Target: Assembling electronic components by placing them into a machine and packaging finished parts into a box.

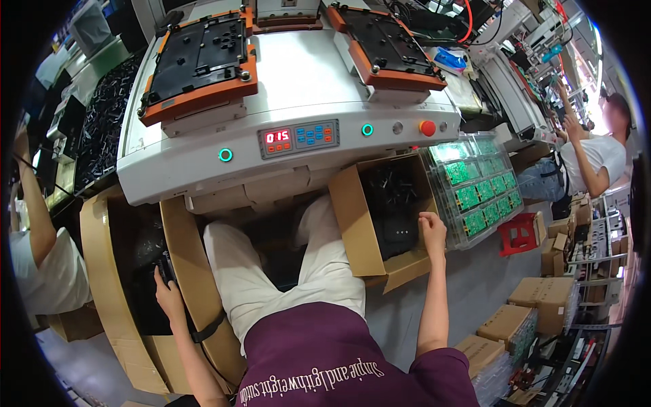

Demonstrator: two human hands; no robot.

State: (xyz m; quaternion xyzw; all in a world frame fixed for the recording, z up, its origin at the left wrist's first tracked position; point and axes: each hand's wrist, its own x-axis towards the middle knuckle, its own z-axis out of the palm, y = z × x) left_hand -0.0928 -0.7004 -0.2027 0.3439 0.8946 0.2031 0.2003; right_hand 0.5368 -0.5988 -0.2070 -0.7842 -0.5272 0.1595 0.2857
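Inside the left cardboard box (pixel 190 271), my left hand (pixel 169 296) is closed on a small dark part (pixel 164 264), which looks like a black plastic piece. Dark contents and clear wrapping fill the shadow around it. On the other side, my right hand (pixel 433 235) is raised at the outer edge of the right cardboard box (pixel 356 220). Its fingers are curled together, and what they hold, if anything, is hidden. Several black plastic parts (pixel 395 234) lie in that box.
Ahead stands a white machine (pixel 305 88) with two orange-framed black fixtures (pixel 196 57) (pixel 386 44), a lit control panel and a red button (pixel 427 128). Clear trays of green circuit boards (pixel 475 193), a red stool (pixel 521 234) and cartons (pixel 542 302) are at right. People sit on both sides.
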